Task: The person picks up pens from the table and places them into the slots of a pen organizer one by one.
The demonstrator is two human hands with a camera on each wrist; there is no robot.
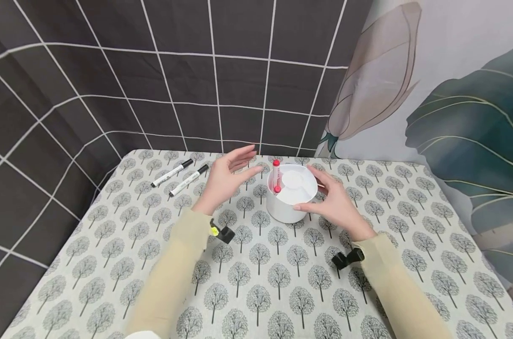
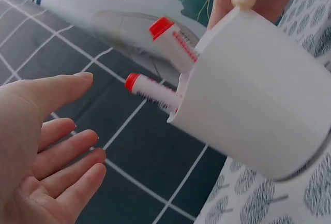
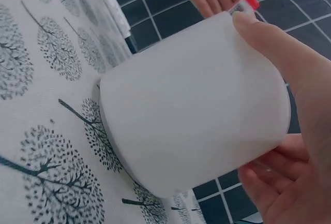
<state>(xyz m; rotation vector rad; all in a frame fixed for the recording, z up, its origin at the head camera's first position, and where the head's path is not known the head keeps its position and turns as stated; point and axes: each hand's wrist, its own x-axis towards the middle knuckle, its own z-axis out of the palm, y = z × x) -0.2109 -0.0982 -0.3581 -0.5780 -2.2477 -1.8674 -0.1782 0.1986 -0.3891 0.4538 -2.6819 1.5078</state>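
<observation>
A round white pen holder (image 1: pixel 284 210) with inner compartments stands on the table. My right hand (image 1: pixel 338 202) grips it from the right, thumb on the near side at the rim and fingers round the far side. Two red-capped white markers stand in its left part: one marker (image 2: pixel 179 48) and a second marker (image 2: pixel 153 93) both poke above the rim in the left wrist view. To the left of the holder, my left hand (image 1: pixel 224 181) hovers with fingers extended and thumb apart, holding nothing. The right wrist view shows the holder's plain side wall (image 3: pixel 191 105).
Two black-capped white markers, one (image 1: pixel 171 174) farther left and one (image 1: pixel 188 181) nearer the left hand, lie on the tree-patterned tablecloth (image 1: pixel 256 273). Behind the table hangs a dark grid-patterned curtain (image 1: pixel 239 80), with a floral curtain (image 1: pixel 451 117) at the right.
</observation>
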